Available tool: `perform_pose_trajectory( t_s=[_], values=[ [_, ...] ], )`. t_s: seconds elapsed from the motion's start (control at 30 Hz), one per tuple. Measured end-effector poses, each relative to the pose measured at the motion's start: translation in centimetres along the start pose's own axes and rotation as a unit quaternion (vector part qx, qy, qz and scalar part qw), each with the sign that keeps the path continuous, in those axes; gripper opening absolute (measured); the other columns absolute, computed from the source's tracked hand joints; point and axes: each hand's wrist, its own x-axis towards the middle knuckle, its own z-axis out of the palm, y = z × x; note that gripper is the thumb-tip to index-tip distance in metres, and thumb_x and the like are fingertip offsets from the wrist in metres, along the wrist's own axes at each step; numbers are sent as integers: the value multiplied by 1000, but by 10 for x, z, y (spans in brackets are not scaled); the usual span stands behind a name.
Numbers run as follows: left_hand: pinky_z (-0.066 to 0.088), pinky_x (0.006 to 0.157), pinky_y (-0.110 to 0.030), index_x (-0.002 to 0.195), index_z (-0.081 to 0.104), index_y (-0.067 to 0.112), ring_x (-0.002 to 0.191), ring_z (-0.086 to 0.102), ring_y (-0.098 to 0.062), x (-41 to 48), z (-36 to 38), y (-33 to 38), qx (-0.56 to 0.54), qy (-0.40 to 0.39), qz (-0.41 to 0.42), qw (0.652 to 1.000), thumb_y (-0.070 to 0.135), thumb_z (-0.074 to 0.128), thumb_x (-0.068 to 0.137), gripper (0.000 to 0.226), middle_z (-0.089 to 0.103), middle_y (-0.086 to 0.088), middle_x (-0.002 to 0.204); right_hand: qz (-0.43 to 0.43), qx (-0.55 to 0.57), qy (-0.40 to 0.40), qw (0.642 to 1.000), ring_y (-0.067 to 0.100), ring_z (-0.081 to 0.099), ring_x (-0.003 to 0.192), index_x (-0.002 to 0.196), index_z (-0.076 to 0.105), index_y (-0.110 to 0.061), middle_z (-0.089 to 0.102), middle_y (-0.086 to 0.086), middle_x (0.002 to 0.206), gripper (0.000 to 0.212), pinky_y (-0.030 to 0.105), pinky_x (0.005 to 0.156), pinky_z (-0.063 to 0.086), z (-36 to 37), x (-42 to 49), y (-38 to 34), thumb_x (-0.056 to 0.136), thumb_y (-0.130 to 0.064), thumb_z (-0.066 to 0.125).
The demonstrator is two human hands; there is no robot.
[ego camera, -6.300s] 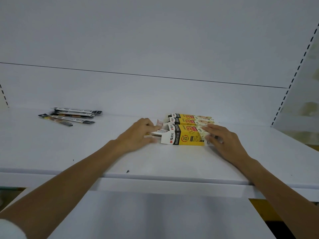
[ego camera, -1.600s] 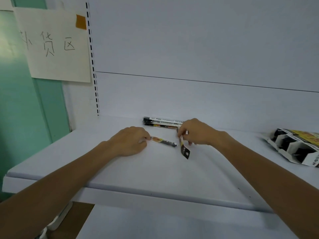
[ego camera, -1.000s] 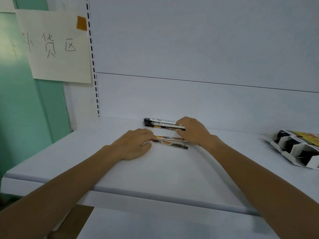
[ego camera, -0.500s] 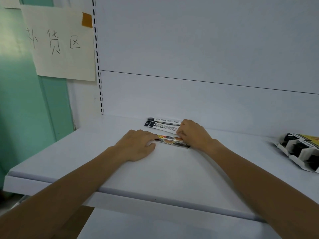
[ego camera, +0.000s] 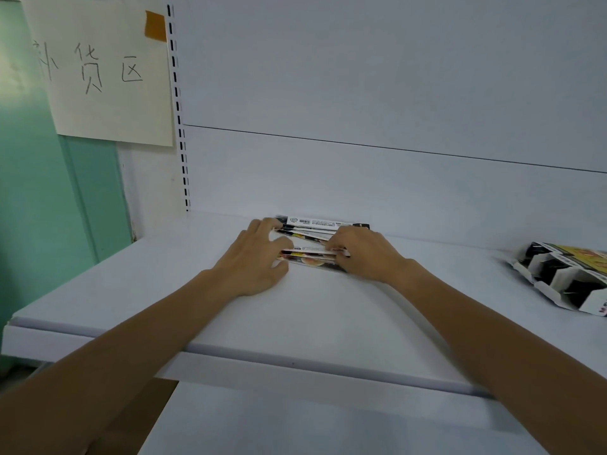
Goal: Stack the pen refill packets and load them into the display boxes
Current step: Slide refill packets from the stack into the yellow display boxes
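Pen refill packets (ego camera: 308, 259) lie on the shelf (ego camera: 295, 316), long axis left-to-right, between the hands: left hand (ego camera: 253, 261) spread against one end, right hand (ego camera: 364, 254) pinching the other. Display boxes (ego camera: 565, 277) sit well apart, on the right hand's side.

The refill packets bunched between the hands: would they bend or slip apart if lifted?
Probably light and a bit bendy: the refill packets are long, thin and flat. They likely slide apart easily; their edges are fanned, and the left hand and right hand bracket both ends. Lying flat on the shelf, they shouldn't roll.
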Motion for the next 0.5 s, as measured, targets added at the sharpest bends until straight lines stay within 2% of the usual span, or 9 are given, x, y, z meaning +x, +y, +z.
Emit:
perform_pose_trajectory(
  t_s=[0.03, 0.1, 0.17, 0.2, 0.3, 0.37, 0.5],
  values=[
    [27, 103, -30, 129, 48, 21, 130, 26, -20, 0, -1, 0, -2, 18, 0, 1000, 25, 49, 91, 39, 27, -2, 144, 6, 36, -8, 999, 21, 55, 102, 100, 65, -14, 62, 1, 105, 22, 30, 76, 41, 0, -2, -1, 90, -21, 47],
    [26, 102, -29, 132, 44, 19, 130, 28, -19, 1, -1, 0, -8, 24, 3, 1000, 25, 50, 91, 41, 29, 0, 144, 29, 92, -15, 995, 23, 57, 87, 84, 62, -10, 63, 3, 88, 33, 37, 73, 44, 0, -5, -1, 91, -38, 45],
    [27, 103, -28, 135, 41, 19, 131, 30, -18, 3, 0, -2, -19, -4, 9, 1000, 27, 49, 92, 45, 32, 2, 144, 29, 91, -36, 995, 18, 56, 82, 86, 62, -17, 63, -3, 86, 41, 35, 72, 46, -3, -9, 0, 84, -57, 49],
    [28, 104, -28, 137, 38, 20, 131, 31, -17, 4, 0, -3, -33, -25, 9, 999, 28, 48, 93, 46, 35, 2, 144, 19, 86, -45, 995, 16, 56, 83, 90, 63, -20, 64, -5, 88, 41, 34, 74, 48, -5, -11, 1, 81, -59, 53],
    [31, 104, -31, 142, 33, 23, 128, 36, -17, 9, 0, -3, -57, -84, 5, 995, 31, 43, 96, 47, 40, 3, 142, 6, 120, -39, 992, 17, 59, 89, 102, 63, -21, 67, -3, 94, 29, 34, 81, 49, -11, -18, 2, 81, -40, 62],
    [34, 97, -32, 140, 34, 24, 121, 41, -18, 11, 0, -1, -30, -98, 4, 995, 32, 41, 97, 45, 46, 1, 134, 6, 132, -39, 990, 17, 59, 89, 105, 64, -20, 67, -3, 95, 26, 33, 81, 48, -14, -19, 2, 80, -26, 63],
    [33, 79, -28, 127, 50, 25, 104, 46, -18, 13, -3, 4, 49, -83, 34, 995, 34, 39, 97, 33, 50, 1, 111, -31, 81, -63, 994, 14, 53, 79, 83, 58, -26, 59, -11, 79, 9, 27, 68, 40, -16, -19, -1, 75, -23, 58]
  ],
)
